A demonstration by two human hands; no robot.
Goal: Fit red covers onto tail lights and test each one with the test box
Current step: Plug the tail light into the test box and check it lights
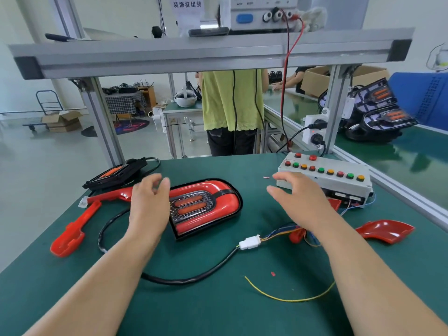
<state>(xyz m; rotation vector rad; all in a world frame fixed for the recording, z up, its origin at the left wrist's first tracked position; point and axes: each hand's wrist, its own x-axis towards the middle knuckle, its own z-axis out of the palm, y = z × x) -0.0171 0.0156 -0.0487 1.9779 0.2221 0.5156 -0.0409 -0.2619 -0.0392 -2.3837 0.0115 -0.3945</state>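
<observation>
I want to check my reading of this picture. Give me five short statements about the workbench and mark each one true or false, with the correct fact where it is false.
1. The left hand and the right hand both hold nothing. True.
2. The tail light in the middle carries a red cover. True.
3. The test box stands to the left of the tail light. False: it stands to its right.
4. The yellow wire lies on the test box. False: it lies on the green table, near the person.
5. A loose red cover lies right of the right forearm. True.
</observation>
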